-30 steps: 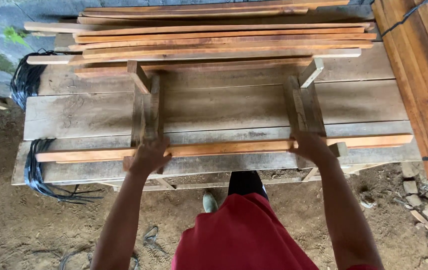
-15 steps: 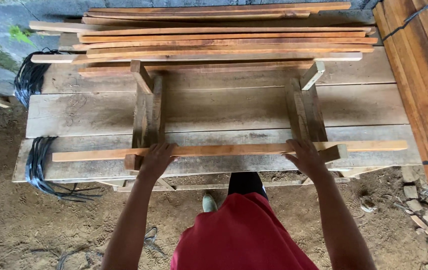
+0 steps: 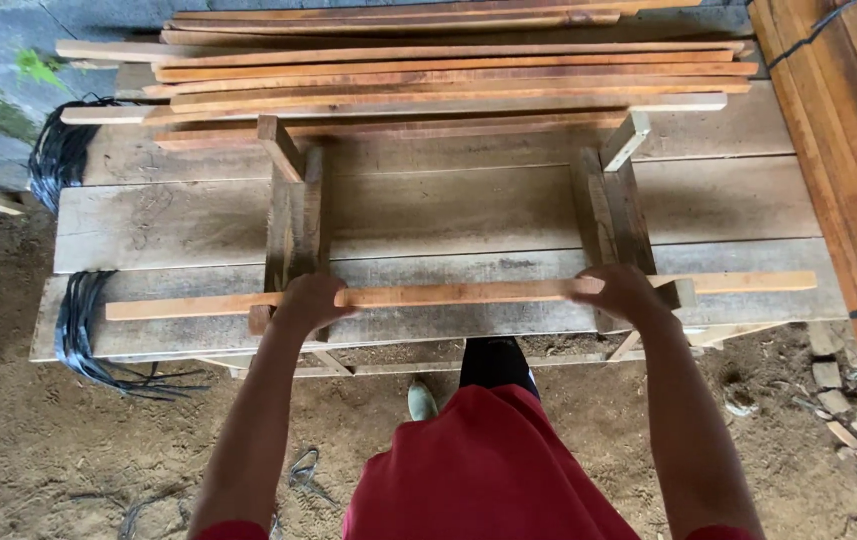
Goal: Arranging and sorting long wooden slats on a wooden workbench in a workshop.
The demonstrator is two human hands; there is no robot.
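A long reddish wooden slat (image 3: 458, 293) lies crosswise over the near ends of two upright wooden jig blocks, the left block (image 3: 293, 215) and the right block (image 3: 613, 215), on a grey plank workbench (image 3: 448, 210). My left hand (image 3: 308, 303) grips the slat above the left block. My right hand (image 3: 623, 292) grips it above the right block. Both hands have fingers curled over the slat.
A stack of similar slats (image 3: 428, 70) lies along the bench's far side. More bundled timber (image 3: 848, 150) stands at the right. Black strapping coils (image 3: 73, 330) hang off the bench's left end. Dirt floor (image 3: 68, 460) and small stones lie below.
The slat has been shifted slightly away from me and both hands have closed over it, from lying flatter on top half a second ago.
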